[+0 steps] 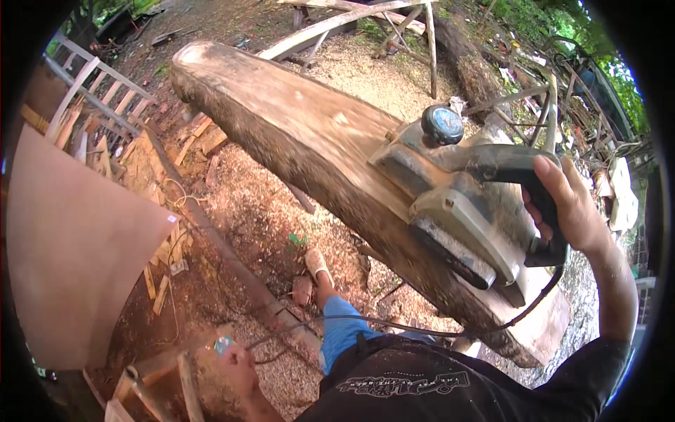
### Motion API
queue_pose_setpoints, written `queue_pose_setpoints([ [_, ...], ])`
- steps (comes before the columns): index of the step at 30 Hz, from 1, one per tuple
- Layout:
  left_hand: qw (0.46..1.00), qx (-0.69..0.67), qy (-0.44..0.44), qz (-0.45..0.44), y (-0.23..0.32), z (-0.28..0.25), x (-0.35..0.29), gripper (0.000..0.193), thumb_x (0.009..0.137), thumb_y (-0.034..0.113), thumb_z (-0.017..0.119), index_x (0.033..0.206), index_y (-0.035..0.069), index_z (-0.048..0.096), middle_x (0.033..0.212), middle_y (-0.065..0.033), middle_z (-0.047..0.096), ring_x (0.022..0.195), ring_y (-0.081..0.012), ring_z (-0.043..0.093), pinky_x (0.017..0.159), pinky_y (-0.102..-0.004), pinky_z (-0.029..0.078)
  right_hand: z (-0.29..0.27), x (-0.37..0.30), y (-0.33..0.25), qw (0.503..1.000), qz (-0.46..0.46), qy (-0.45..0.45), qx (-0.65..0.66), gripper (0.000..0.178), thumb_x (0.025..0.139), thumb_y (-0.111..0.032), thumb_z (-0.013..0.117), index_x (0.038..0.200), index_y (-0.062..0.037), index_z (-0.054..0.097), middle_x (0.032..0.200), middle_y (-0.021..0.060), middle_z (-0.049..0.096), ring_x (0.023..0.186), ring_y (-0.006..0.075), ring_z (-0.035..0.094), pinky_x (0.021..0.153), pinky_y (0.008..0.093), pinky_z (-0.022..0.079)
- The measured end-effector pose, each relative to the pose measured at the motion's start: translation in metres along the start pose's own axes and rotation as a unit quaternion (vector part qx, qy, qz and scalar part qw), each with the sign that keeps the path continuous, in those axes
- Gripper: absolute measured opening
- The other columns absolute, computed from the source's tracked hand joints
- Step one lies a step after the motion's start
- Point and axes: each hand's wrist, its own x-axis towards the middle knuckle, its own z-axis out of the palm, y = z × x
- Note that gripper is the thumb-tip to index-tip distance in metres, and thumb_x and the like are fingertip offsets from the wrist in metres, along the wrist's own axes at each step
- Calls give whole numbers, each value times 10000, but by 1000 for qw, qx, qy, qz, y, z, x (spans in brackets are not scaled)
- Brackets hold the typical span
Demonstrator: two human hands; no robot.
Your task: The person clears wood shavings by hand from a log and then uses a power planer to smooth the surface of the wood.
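Observation:
My right hand [578,204] is wrapped round the rear handle of an electric hand planer [460,200]. The planer has a grey, dusty body and a round black front knob with a blue top. Its sole rests on the upper face of a long, thick wooden slab [295,105] with rough, bark-like sides. From the handle, a dark cord [520,316] loops down across my body to the left. My left hand [239,360] is low at the left, away from the planer, and looks closed. A small light-blue and white thing shows at its fingers, too blurred to name.
Wood shavings [260,211] and offcuts cover the ground. A large brown sheet [84,253] stands at the left. A long pole [218,239] lies beside my leg. Wooden trestles [432,49] stand beyond the slab, and a stick frame [158,394] is near at lower left.

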Motion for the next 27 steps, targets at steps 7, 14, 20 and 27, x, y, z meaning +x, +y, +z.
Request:
queue_pose_setpoints([
  [7,998,-35,-25,-41,7,30,96,162,792,143,643,764,1,569,630,-47,546,513,-92,480,450,-233,371,66,121,-95,1000,16,6,-13,576,882,-574,454,709,-32,547,555,12,511,414,83,473,380,220,372],
  [14,988,-135,5,-75,16,19,169,222,804,179,679,746,10,549,603,-35,515,493,-89,463,441,-219,351,156,288,-223,992,-105,-59,-39,568,880,-541,487,645,-29,559,534,7,495,406,79,465,405,232,398],
  [20,998,-12,65,-3,17,-2,164,278,815,244,671,727,12,546,617,-22,492,526,-93,459,465,-236,349,275,416,-361,972,-225,-59,-34,587,890,-540,419,1126,-50,640,1072,176,613,914,276,569,836,408,432],
  [27,984,88,136,67,22,-32,129,232,893,226,589,798,47,476,594,16,367,491,-73,344,432,-233,278,291,443,-374,952,-228,-203,1,531,901,-518,380,668,-69,540,503,21,424,407,148,445,421,325,435],
])
